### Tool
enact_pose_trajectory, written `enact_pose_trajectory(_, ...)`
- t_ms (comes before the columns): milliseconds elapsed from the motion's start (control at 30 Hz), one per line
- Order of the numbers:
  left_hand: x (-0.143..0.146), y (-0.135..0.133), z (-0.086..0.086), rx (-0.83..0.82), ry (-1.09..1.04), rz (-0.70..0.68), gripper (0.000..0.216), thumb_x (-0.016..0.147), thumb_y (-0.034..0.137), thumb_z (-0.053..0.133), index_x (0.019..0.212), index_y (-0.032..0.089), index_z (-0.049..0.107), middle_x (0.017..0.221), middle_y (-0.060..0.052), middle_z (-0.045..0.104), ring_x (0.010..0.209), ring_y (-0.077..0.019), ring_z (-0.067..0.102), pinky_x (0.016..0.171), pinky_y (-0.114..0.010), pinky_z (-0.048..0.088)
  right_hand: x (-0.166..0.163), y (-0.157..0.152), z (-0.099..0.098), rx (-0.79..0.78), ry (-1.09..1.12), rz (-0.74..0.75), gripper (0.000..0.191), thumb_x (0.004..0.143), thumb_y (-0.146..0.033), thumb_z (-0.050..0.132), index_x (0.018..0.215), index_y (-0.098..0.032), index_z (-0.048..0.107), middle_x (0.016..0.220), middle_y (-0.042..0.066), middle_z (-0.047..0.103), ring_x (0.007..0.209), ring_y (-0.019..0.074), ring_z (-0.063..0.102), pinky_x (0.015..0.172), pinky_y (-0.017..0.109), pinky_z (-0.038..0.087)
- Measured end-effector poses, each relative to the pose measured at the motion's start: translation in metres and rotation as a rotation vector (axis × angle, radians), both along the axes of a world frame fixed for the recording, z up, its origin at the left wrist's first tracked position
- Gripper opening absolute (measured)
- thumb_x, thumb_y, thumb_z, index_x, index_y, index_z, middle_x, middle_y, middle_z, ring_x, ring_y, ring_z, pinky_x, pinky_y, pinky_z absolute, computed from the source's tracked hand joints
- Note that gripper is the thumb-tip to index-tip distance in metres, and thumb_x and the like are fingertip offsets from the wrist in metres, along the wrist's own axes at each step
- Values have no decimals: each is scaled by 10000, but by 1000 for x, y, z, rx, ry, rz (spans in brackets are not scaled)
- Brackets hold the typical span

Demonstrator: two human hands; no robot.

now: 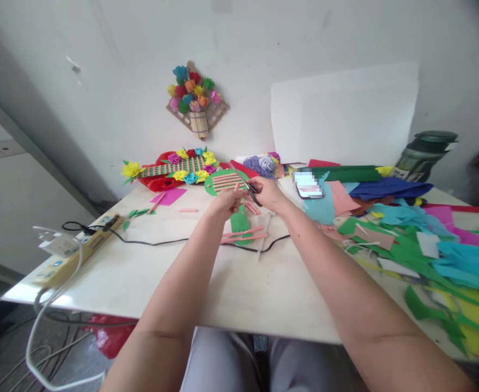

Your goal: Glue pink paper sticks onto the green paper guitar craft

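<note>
Pinched in my left hand [228,203] is a short pink paper stick [237,187], its tip poking up past the fingers. My right hand [267,194] grips scissors [256,197] by their black handles, with the metal blades slanting up and left close to my left fingers. Just beyond the hands lies a green paper shape [210,185] with several pink sticks in rows on its rounded part. Below the hands, more pink sticks [245,237] rest across a narrower green piece [239,219]. My left fingers partly cover the area between these green parts.
A finished flower-trimmed guitar craft [182,167] lies at back left. A power strip [78,250] sits at the left edge, its black cable [153,243] crossing the table. Coloured paper scraps [427,245] cover the right side. A phone [308,184] and dark bottle [423,155] are behind.
</note>
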State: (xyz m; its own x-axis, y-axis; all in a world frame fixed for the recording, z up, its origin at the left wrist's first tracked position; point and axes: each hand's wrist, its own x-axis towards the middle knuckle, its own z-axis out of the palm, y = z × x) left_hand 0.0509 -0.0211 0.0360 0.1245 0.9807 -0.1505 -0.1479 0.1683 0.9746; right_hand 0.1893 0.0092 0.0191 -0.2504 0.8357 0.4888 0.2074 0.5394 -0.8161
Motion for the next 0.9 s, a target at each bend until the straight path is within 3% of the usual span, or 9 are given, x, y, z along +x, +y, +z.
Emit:
enact_pose_trajectory(200,6,5,-6,-104,-101,-73,202,648,175,652,646,167,450,418,119,180,325,-10,140,335,-156,74,13,-1,-1,5,108,48,431,539,-220,716,942,-128,592,798,51,688,763,177,637,711,300,489)
enact_pose_trajectory(467,10,-2,1,-166,-140,-187,218,681,118,601,603,166,403,411,116,176,311,-2,136,322,-141,72,24,-23,15,-160,177,68,416,480,-140,717,881,-127,607,621,-12,638,566,127,583,548,240,467)
enact_pose_trajectory(733,10,-16,-4,-24,-65,-373,98,703,182,624,734,116,559,430,102,203,347,-15,142,347,-163,82,47,-42,20,-287,240,60,416,472,-155,749,854,-146,586,587,-12,634,536,129,596,548,253,486)
enact_pose_trajectory(900,5,-22,-11,164,102,-288,316,721,404,637,805,103,592,457,95,215,372,-24,163,357,-175,101,78,-51,14,-368,121,50,388,524,-179,741,882,-130,600,561,-12,614,430,78,526,415,184,395)
